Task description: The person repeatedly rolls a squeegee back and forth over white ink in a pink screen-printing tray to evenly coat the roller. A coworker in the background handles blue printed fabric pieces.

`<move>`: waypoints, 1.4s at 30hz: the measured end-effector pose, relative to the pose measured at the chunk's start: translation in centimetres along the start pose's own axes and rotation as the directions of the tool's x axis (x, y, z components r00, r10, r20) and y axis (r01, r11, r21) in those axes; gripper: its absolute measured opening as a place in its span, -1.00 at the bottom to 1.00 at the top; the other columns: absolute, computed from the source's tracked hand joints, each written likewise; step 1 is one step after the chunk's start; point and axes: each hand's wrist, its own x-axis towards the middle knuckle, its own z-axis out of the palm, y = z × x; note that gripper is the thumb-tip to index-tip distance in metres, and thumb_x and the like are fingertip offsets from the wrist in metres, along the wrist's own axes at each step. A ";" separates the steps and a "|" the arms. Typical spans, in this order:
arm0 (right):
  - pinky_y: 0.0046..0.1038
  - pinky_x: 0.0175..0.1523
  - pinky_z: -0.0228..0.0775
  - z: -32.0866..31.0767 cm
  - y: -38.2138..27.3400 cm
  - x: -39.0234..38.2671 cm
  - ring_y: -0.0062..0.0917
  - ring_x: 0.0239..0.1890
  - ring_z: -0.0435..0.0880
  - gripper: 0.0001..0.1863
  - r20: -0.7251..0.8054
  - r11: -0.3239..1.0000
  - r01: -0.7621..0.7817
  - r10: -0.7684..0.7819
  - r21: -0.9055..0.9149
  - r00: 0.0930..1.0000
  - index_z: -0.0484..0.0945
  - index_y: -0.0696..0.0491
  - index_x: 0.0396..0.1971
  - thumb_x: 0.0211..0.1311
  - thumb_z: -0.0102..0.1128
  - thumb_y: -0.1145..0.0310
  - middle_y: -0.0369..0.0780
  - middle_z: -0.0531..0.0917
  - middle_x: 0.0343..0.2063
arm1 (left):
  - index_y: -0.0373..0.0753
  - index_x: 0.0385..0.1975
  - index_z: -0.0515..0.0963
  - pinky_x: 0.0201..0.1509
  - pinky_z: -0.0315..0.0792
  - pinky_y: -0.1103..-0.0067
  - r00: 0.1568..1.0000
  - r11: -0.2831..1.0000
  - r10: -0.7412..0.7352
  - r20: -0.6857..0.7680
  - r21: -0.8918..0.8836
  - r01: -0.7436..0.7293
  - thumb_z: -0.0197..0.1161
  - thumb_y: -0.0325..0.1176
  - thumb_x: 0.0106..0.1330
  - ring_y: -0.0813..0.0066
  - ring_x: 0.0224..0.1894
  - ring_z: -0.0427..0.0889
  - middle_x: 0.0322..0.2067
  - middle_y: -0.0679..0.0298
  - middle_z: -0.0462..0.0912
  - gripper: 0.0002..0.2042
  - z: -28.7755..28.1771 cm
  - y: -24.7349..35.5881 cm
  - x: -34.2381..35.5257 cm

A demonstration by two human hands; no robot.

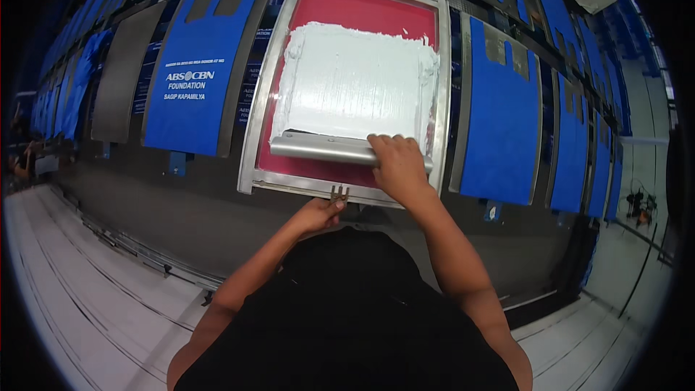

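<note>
A silver-framed printing screen (pixel 262 98) with pink-red mesh (pixel 347 6) lies in front of me. White ink (pixel 355 83) covers most of the mesh in a thick layer with ragged edges. Across its near end lies a metal squeegee (pixel 311 146), tilted slightly down to the right. My right hand (pixel 402 168) is closed over the squeegee's right end. At the middle of the frame's near edge, my left hand (pixel 318 216) has its fingers closed at a small pronged metal bracket (pixel 339 193). The squeegee's blade edge is hidden.
A blue cut-out bag panel with white print (pixel 199 65) lies on a board to the left. Another blue panel (pixel 501 112) is on the right, with several more along both sides and beyond. A dark table edge (pixel 181 203) runs in front of me, above a pale floor (pixel 87 304).
</note>
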 end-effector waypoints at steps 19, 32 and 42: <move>-0.54 -0.28 0.37 5.5 16.0 4.5 -0.62 -0.42 0.56 -0.61 0.150 0.365 -0.326 0.434 0.872 0.888 0.65 0.17 -0.43 -0.19 0.54 0.18 -0.26 0.64 -0.51 | -0.38 0.23 0.33 0.23 0.29 0.45 0.558 0.942 0.336 -0.759 0.251 -0.225 -0.08 -0.03 0.48 0.16 0.18 0.46 0.13 -0.08 0.49 -0.46 -17.8 3.2 3.0; -0.55 -0.22 0.43 -8.6 37.4 -16.6 -0.59 -0.34 0.63 -0.59 0.108 0.293 -0.341 0.596 0.893 0.795 0.67 0.19 -0.22 -0.19 0.46 0.42 -0.24 0.70 -0.37 | -0.36 0.24 0.33 0.22 0.31 0.49 0.636 0.881 0.455 -0.624 0.208 -0.426 0.03 -0.14 0.46 0.29 0.14 0.49 0.08 -0.02 0.53 -0.51 10.7 11.5 12.1; -0.49 -0.14 0.45 -9.4 50.6 -21.2 -0.53 -0.29 0.63 -0.56 0.136 0.285 -0.337 0.547 0.898 0.826 0.66 0.20 -0.21 -0.21 0.49 0.41 -0.19 0.69 -0.35 | -0.38 0.20 0.36 0.18 0.34 0.51 0.665 0.909 0.383 -0.641 0.131 -0.397 0.04 -0.21 0.45 0.35 0.09 0.53 0.04 0.02 0.57 -0.55 23.7 15.9 15.1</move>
